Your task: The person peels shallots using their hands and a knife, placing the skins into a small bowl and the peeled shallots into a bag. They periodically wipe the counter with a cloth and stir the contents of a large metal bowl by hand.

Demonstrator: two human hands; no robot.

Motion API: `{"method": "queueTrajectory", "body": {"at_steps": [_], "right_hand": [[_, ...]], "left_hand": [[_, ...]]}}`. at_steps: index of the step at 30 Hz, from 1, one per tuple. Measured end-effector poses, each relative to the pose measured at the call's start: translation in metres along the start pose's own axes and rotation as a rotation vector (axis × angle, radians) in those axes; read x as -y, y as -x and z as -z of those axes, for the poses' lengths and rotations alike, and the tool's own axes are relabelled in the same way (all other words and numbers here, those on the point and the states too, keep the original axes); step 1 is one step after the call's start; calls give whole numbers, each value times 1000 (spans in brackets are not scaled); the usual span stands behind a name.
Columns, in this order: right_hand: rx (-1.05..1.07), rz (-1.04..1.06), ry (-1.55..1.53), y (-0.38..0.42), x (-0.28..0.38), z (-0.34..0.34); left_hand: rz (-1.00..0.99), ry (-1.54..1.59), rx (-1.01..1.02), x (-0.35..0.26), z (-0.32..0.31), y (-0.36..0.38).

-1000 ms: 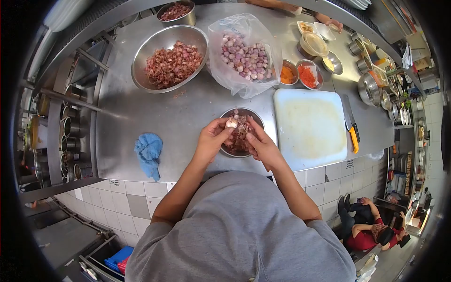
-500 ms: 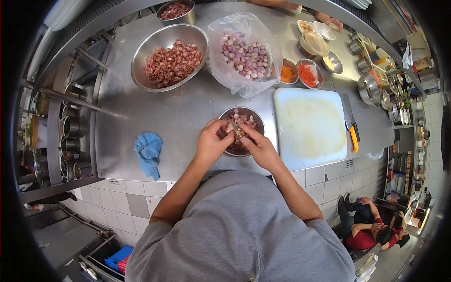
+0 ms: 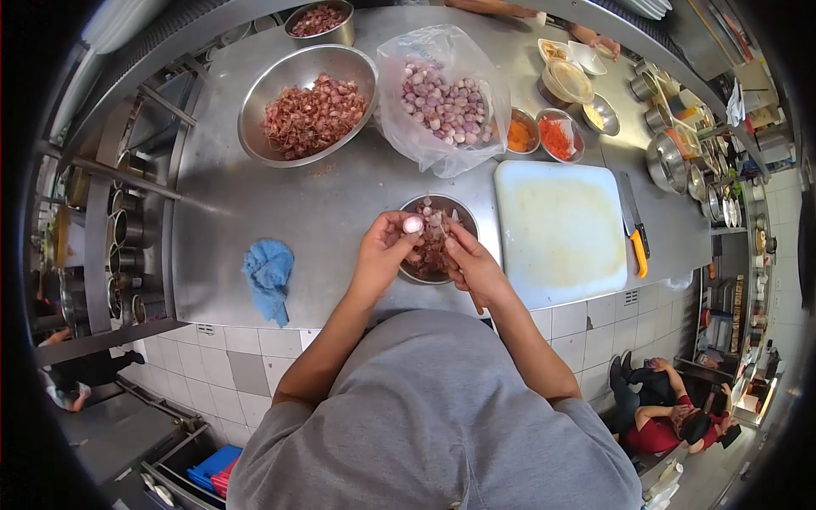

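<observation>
My left hand [image 3: 384, 253] is closed around a pale, freshly cut or peeled shallot [image 3: 413, 224], its round whitish face turned up. In my right hand [image 3: 478, 270] is a small knife [image 3: 478, 303]; its handle end shows below the palm, and the blade is hard to make out. Both hands are over a small metal bowl [image 3: 472, 221] holding shallots and papery reddish skins [image 3: 435, 252]. Beyond it, a clear plastic bag [image 3: 393, 127] is full of whole purple-white shallots [image 3: 446, 102]. A wide steel bowl [image 3: 259, 89] to its left is heaped with reddish skins or peelings [image 3: 313, 117].
A white cutting board [image 3: 561, 229] lies right of the bowl, with a yellow-handled knife [image 3: 638, 252] beside it. A blue cloth [image 3: 269, 276] rests on the left. Small bowls hold orange pieces [image 3: 518, 134] and shredded carrot [image 3: 557, 138]. Another person's hand [image 3: 605, 47] is across the table.
My hands have moved slightly apart. The shallot in my left hand now shows its pale face, and the knife handle has come into view under my right hand. A person has appeared at far left.
</observation>
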State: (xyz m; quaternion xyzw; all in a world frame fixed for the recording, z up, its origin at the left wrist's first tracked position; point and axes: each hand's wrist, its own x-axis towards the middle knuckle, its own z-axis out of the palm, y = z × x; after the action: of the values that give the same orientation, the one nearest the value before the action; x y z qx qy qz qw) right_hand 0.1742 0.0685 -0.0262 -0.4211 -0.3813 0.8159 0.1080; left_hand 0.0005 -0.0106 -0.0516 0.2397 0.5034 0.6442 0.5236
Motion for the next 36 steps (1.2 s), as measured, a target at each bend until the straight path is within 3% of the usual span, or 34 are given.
{"method": "queueTrajectory", "body": {"at_steps": [7, 9, 18, 28, 30, 31, 33, 36], "right_hand": [[34, 83, 156, 10, 3, -2], [110, 369, 513, 7, -3, -2], [47, 586, 772, 14, 6, -10], [29, 582, 833, 10, 6, -7], [26, 688, 663, 2, -1, -7], [25, 687, 663, 6, 2, -5], [202, 92, 17, 16, 11, -3], [181, 90, -42, 15, 9, -10]], "left_hand": [[87, 316, 7, -8, 1, 1], [71, 371, 32, -8, -1, 2], [-85, 98, 37, 0, -1, 3], [-45, 96, 50, 0, 0, 6], [-36, 75, 47, -2, 0, 5], [-35, 75, 47, -2, -1, 4], [-25, 144, 46, -3, -4, 4], [30, 93, 61, -12, -10, 7]]}}
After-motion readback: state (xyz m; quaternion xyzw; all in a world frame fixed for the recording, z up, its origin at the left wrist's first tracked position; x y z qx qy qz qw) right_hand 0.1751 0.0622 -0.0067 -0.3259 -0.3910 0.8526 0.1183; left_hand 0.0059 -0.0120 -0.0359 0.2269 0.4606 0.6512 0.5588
